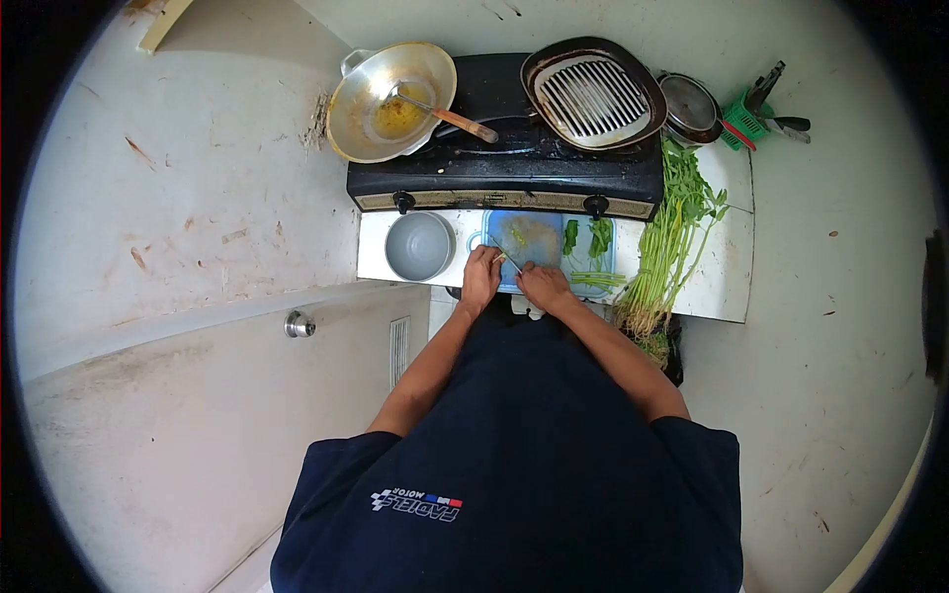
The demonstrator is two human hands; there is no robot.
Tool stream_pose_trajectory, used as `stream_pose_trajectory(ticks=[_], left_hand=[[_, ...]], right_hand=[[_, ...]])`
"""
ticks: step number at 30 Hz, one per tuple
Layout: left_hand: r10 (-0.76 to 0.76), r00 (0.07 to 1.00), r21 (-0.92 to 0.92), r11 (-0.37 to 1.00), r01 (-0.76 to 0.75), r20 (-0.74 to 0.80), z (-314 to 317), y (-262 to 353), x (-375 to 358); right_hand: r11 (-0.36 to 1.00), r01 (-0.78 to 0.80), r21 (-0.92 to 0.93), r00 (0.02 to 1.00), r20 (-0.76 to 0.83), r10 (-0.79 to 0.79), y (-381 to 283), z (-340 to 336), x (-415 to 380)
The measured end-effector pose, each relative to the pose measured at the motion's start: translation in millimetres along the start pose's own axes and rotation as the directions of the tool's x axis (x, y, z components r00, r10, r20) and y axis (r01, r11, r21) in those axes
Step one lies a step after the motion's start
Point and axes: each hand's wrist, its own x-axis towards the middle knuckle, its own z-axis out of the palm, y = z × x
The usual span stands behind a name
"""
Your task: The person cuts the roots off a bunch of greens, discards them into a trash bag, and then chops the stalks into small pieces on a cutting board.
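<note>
My right hand (pixel 544 287) is closed round the handle end of a knife (pixel 508 259), whose thin blade slants up and left over the blue cutting board (pixel 550 219). Close beside the blade, the fingers of my left hand (pixel 481 279) are pressed together on a small pale green stalk (pixel 500 257); its far end is hidden by the fingers. Chopped green bits (pixel 518 233) lie on the board beyond the knife. Toward the board's right side are loose green leaves (pixel 599 237) and a few cut stalks (pixel 597 280).
A grey bowl (pixel 419 246) stands left of the board. Behind is a black stove (pixel 494 178) with a wok (pixel 346 124), a wooden-handled spatula (pixel 465 125) and a grill pan (pixel 593 97). Long leafy stalks (pixel 662 257), a lidded pot (pixel 690 104) and a green utensil basket (pixel 743 121) are at right.
</note>
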Motion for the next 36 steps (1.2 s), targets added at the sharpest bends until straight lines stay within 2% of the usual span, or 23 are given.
stream_pose_trajectory(ticks=[4, 7, 10, 13, 20, 23, 26, 36], left_hand=[[-0.026, 1.0, 0.029, 0.999, 0.026, -0.006, 0.3, 1.2, -0.7], [-0.032, 0.998, 0.035, 0.999, 0.033, -0.048, 2.6, 1.0, -3.3], [-0.026, 0.999, 0.091, 0.995, 0.028, -0.024, 3.1, -2.0, -4.4], [0.038, 0.998, 0.095, 0.995, -0.033, -0.049, 4.0, -2.3, -5.2], [-0.047, 0.999, 0.058, 0.997, 0.048, -0.012, 3.1, 0.3, -3.2], [0.045, 0.998, 0.109, 0.993, -0.04, -0.038, 4.1, -4.7, -2.4], [-0.078, 0.997, 0.031, 0.996, 0.079, -0.015, 2.4, 6.0, -2.8], [-0.108, 0.993, 0.036, 0.993, 0.11, -0.055, 3.7, 7.9, -3.1]], right_hand=[[1.0, 0.015, -0.002, 1.0, 0.002, -0.015, 4.8, 0.3, -10.1], [1.0, -0.024, 0.008, 0.998, 0.055, 0.023, 10.9, -3.1, -23.4], [0.999, -0.047, -0.005, 0.996, 0.07, 0.047, 9.5, -6.8, -20.8], [1.0, -0.025, 0.011, 0.998, 0.053, 0.024, 6.6, -8.9, -14.8], [1.0, -0.018, 0.02, 0.998, 0.055, 0.017, 2.2, -3.8, -12.9], [1.0, -0.01, 0.029, 0.999, 0.048, 0.009, 0.6, -4.8, -13.3], [1.0, -0.017, 0.022, 0.999, 0.041, 0.016, 1.5, -0.9, -12.9], [1.0, -0.002, 0.029, 1.0, 0.021, 0.002, -3.4, 3.9, 4.4]])
